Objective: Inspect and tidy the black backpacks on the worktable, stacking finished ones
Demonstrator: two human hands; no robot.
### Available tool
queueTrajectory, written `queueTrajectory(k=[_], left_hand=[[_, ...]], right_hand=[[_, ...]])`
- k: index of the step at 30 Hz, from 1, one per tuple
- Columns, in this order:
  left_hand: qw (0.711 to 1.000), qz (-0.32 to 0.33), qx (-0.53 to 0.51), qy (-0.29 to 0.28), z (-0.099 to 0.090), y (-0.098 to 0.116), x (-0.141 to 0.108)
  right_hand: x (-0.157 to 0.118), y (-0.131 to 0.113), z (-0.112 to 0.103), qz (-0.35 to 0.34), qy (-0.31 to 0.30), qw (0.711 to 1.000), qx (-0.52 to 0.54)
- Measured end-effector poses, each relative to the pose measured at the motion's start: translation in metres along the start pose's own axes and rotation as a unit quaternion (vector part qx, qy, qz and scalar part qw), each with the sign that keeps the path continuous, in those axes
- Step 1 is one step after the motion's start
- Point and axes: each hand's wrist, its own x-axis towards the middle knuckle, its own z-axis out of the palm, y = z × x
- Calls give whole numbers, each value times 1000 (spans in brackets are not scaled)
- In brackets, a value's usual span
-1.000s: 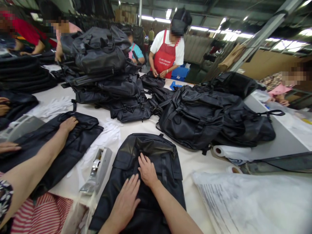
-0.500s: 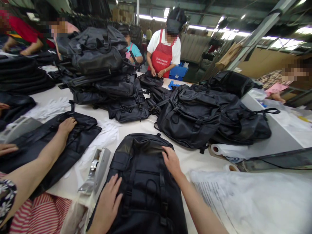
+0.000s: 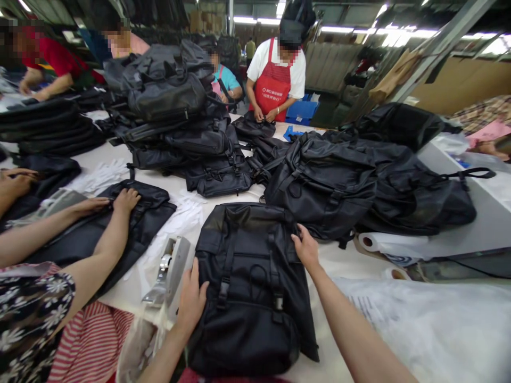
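A black backpack lies front side up before me, with two buckled straps running down it and a pocket at its near end. My left hand rests along its left side, fingers straight and thumb apart on the bag. At the upper right edge, my right hand grips the bag's side between curled fingers and thumb. Left of the bag, close to my left hand, stands a grey metal machine part fixed at the table edge.
Another person's hands work on a black bag at left. Piled black bags and more backpacks stand beyond. White strips litter the table. White rolls and plastic sheeting lie right. A person in a red apron stands opposite.
The backpack now shows its near end and lies straighter. My left hand has shifted from its front to its left side; my right hand has moved out to its right edge.
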Motion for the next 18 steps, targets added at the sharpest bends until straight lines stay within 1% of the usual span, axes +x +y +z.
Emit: queueTrajectory(k=[2,3,4,5,6,7,9,10,11,12,13,14,15,16,18], left_hand=[[1000,2,22,7,-2,9,23],[999,1,46,10,-4,13,30],[997,2,75,14,-6,16,33],[994,11,106,20,-8,18,32],[990,34,133,25,-10,19,26],[985,72,155,28,-12,19,16],[965,189,179,10,-14,19,-12],[951,246,185,-9,-14,19,-28],[938,288,189,-28,-12,18,-42],[930,309,194,-41,-10,17,-55],[926,317,198,-49,-7,15,-65],[926,314,202,-52,-4,13,-71],[928,307,203,-53,-1,11,-74],[929,304,202,-56,2,8,-75],[929,303,200,-70,6,4,-72]], right_hand=[[26,-8,-11,-15,21,1000,1],[34,-13,-17,-24,28,999,0],[38,-18,-22,-35,31,999,0],[35,-23,-27,-47,30,998,0],[27,-29,-31,-61,26,998,1],[11,-36,-34,-80,15,997,2],[-37,-48,-34,-129,-27,991,5],[-67,-54,-30,-176,-72,982,2],[-98,-58,-24,-221,-130,966,-6],[-128,-60,-16,-264,-203,943,-16],[-155,-61,-7,-292,-266,918,-25],[-177,-61,2,-299,-312,901,-36],[-193,-60,11,-292,-335,895,-50],[-203,-59,18,-281,-348,892,-61],[-207,-56,26,-266,-358,892,-71]])
